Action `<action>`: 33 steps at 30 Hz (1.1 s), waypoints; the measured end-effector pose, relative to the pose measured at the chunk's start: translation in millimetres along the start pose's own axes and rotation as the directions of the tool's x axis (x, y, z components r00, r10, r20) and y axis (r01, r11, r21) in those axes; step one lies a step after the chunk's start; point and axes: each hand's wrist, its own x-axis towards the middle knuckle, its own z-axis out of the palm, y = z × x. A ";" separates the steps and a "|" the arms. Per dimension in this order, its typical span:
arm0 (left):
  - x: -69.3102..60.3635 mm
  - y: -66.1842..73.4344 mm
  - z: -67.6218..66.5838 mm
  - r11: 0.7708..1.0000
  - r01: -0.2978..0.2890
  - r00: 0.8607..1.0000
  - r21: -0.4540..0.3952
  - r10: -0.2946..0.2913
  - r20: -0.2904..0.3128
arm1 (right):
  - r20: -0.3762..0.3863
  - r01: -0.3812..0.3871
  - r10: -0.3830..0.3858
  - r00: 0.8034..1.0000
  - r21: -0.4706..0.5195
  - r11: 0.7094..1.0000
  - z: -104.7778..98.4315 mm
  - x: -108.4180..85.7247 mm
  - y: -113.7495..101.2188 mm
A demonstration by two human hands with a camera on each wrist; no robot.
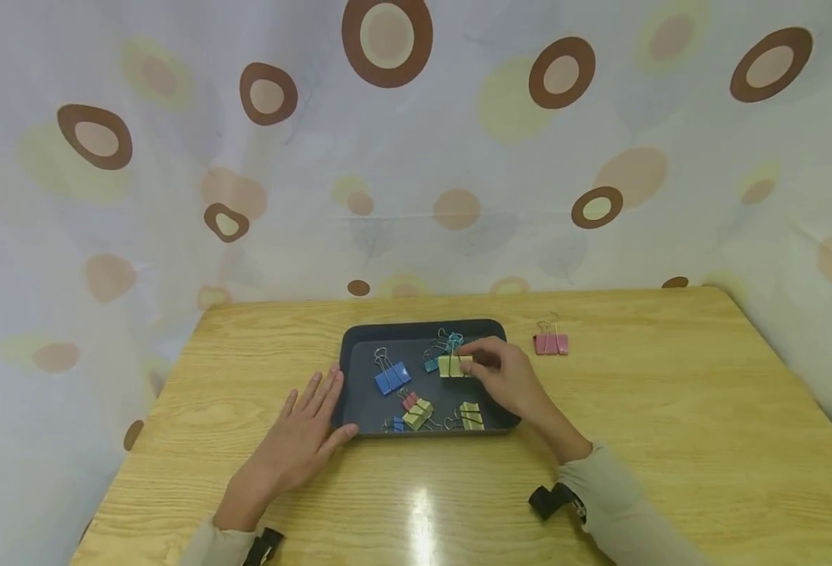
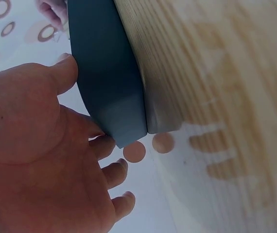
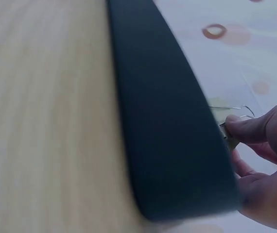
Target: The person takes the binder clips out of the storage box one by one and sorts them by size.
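A dark tray (image 1: 426,434) lies on the table with several binder clips in it. Over its right part, my right hand (image 1: 508,377) pinches a yellow binder clip (image 1: 450,366) between thumb and fingers, its wire handles pointing up. The right wrist view shows that clip (image 3: 230,138) partly hidden behind the tray wall (image 3: 172,121). My left hand (image 1: 299,436) rests against the tray's left edge, fingers extended. In the left wrist view the thumb of the left hand (image 2: 41,141) touches the tray rim. Beside the held clip sit teal binder clips (image 1: 453,341).
Elsewhere in the tray are a large blue clip (image 1: 392,379), a small blue clip (image 1: 398,424), a small pink clip (image 1: 410,401) and yellow clips (image 1: 418,414). A pink binder clip (image 1: 551,344) stands on the wooden table (image 1: 671,424), right of the tray. Patterned cloth (image 1: 416,157) hangs behind.
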 end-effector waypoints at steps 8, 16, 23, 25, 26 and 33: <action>-1.0 -1.6 1.9 1.000 -0.003 1.000 0.003 0.003 -0.020 | 0.032 -0.079 0.077 0.996 0.050 0.996 -33.2 4.1 3.2; -0.7 -2.1 2.6 1.000 0.016 1.000 -0.001 -0.016 -0.002 | -0.004 -0.093 0.093 0.996 0.046 0.995 -62.7 5.8 5.0; 0.6 -1.4 1.9 1.000 0.011 1.000 0.014 -0.011 -0.001 | -0.085 -0.109 0.121 0.989 0.127 0.986 -95.8 3.1 11.8; 0.3 -1.1 1.8 1.000 0.012 1.000 0.014 -0.012 0.000 | -0.112 -0.109 0.122 0.986 0.112 0.988 -105.1 1.0 16.8; 0.2 -1.0 1.8 1.000 0.012 1.000 0.012 -0.012 0.001 | -0.123 -0.111 0.123 0.985 0.100 0.989 -109.8 -0.2 19.7; 0.1 -0.7 2.0 1.000 0.013 1.000 0.011 -0.013 -0.005 | -0.189 -0.091 0.118 0.975 0.142 0.986 -140.4 -8.9 43.9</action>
